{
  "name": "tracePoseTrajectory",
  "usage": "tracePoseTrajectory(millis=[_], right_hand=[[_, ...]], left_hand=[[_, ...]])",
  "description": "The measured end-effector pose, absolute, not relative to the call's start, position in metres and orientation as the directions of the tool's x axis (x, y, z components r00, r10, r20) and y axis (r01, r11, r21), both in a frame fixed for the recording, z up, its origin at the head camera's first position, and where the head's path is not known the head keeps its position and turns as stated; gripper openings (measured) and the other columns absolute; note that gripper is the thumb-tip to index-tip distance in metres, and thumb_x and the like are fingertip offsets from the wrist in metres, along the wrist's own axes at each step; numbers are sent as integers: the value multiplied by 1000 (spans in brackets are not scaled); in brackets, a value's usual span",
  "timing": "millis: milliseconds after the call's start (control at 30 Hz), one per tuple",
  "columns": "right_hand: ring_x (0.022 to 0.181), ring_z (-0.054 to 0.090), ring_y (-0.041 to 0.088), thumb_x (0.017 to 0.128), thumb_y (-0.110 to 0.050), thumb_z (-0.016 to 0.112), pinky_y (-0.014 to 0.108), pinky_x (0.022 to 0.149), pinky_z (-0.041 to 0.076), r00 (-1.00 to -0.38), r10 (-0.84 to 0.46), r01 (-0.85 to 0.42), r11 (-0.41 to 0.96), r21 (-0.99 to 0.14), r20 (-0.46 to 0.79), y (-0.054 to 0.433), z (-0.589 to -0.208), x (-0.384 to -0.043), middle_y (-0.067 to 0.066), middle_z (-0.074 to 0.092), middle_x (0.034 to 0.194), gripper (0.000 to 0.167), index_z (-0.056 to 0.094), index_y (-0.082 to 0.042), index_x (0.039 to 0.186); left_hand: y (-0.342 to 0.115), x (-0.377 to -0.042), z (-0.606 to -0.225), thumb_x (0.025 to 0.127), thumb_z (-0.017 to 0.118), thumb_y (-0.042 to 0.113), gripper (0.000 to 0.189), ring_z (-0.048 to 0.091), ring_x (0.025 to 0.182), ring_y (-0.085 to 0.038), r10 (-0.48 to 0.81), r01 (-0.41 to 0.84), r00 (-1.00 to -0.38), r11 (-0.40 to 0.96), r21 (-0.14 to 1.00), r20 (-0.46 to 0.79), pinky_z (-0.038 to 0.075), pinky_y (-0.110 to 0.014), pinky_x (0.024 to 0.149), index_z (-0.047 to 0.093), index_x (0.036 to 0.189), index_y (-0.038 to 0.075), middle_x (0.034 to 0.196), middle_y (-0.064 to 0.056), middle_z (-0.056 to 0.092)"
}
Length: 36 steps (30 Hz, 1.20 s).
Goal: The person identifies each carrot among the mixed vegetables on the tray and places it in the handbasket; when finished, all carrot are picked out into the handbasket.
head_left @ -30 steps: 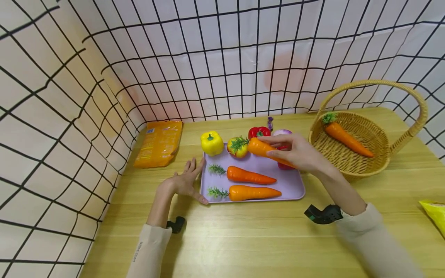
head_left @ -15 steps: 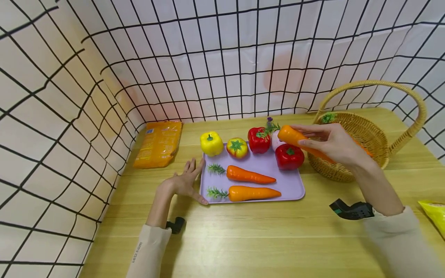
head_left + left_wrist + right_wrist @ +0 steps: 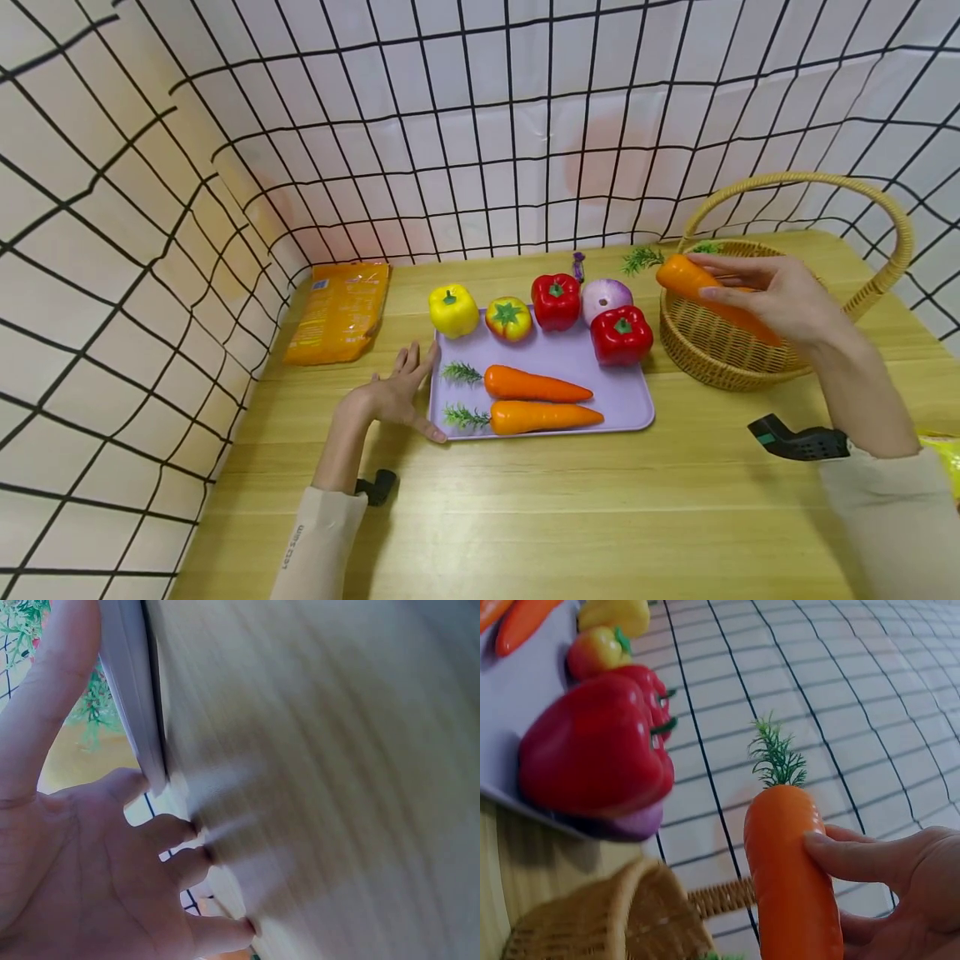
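My right hand (image 3: 780, 300) pinches an orange carrot (image 3: 682, 279) between thumb and fingers, over the wicker basket (image 3: 697, 350). The leafy top of this carrot points left in the head view; the right wrist view shows its thick end close up. Another carrot's green top (image 3: 707, 247) peeks out inside the basket, mostly hidden behind the held carrot and hand. My left hand (image 3: 397, 396) lies with spread fingers against the left edge of a lilac tray (image 3: 626, 400). Two carrots lie on that tray, a redder one (image 3: 536, 384) above a lighter one (image 3: 543, 417).
Along the tray's back stand a yellow pepper (image 3: 453, 311), a red-yellow tomato-like vegetable (image 3: 508, 319), two red peppers (image 3: 557, 302) and a purple onion (image 3: 609, 296). An orange packet (image 3: 339, 312) lies left; a yellow packet (image 3: 947, 458) is at the right edge. The basket's handle arches high.
My right hand has carried the carrot rightward from above the tray to over the basket. The redder carrot has rolled slightly toward the lighter one. My left hand stays at the tray's edge.
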State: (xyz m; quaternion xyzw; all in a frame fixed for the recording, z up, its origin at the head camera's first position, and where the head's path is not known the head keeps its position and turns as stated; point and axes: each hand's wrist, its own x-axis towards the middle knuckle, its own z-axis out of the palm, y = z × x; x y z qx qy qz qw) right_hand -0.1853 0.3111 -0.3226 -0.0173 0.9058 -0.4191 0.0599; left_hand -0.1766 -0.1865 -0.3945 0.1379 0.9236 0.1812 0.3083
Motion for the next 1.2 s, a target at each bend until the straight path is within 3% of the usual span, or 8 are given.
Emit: tracePoseTrajectory(millis=[167, 567, 667, 800, 900, 1067, 1133, 1200], right_hand=[[99, 54, -15, 97, -44, 70, 8, 78, 48, -996, -60, 13, 647, -763, -68, 330, -329, -189, -44, 56, 104, 61, 55, -22, 151], [102, 45, -16, 94, -53, 71, 2, 80, 39, -983, -12, 134, 637, -759, -184, 360, -341, -194, -46, 52, 100, 64, 51, -35, 152], [104, 45, -16, 93, -53, 72, 12, 102, 44, -980, 3, 156, 627, -763, -197, 366, -342, -195, -48, 52, 98, 61, 52, -40, 149], [124, 51, 4, 96, -49, 71, 20, 110, 45, -977, 45, 195, 595, -780, -209, 372, -343, -197, -48, 53, 93, 50, 54, -50, 143], [145, 41, 25, 96, -46, 71, 7, 88, 48, -973, 115, 230, 567, -791, -200, 373, -341, -200, -47, 54, 91, 45, 56, -56, 137], [158, 22, 32, 97, -53, 65, 22, 107, 43, -942, 256, 324, 529, -784, -216, 370, -334, -207, -22, 52, 150, 56, 46, -52, 149], [158, 24, 33, 100, -50, 62, 21, 107, 43, -937, 287, 330, 533, -779, -200, 367, -333, -211, -1, 37, 167, 60, 42, -43, 155], [150, 36, 29, 101, -45, 62, 10, 90, 44, -936, 310, 317, 543, -778, -165, 363, -334, -214, 2, 41, 164, 59, 43, -37, 157]], left_hand=[[-187, -178, -397, 71, 94, 51, 147, -19, 159, -42, 370, 144, -772, 894, 425, -517, 1, -81, 119, -14, 166, 19, 170, -22, -24], [-188, -177, -396, 71, 93, 51, 147, -20, 159, -40, 365, 134, -771, 894, 427, -522, 0, -80, 119, -14, 166, 20, 170, -21, -24], [-188, -178, -396, 71, 93, 52, 147, -20, 159, -40, 366, 136, -771, 894, 428, -521, 0, -80, 119, -14, 166, 20, 170, -21, -24], [-188, -177, -396, 70, 94, 52, 147, -20, 159, -41, 368, 140, -772, 894, 426, -518, 1, -81, 119, -14, 166, 20, 170, -22, -23], [-189, -178, -397, 70, 93, 52, 147, -19, 159, -42, 372, 149, -771, 895, 421, -517, 1, -81, 119, -14, 166, 19, 170, -22, -24], [-189, -180, -398, 70, 93, 52, 148, -19, 159, -42, 379, 161, -770, 894, 419, -513, 1, -82, 118, -14, 166, 18, 170, -22, -25], [-188, -179, -398, 70, 93, 53, 148, -19, 159, -42, 380, 162, -769, 893, 419, -514, 1, -82, 118, -14, 166, 18, 169, -22, -25], [-188, -179, -398, 70, 93, 53, 148, -19, 159, -42, 382, 163, -769, 893, 419, -513, 1, -82, 118, -14, 166, 18, 169, -22, -25]])
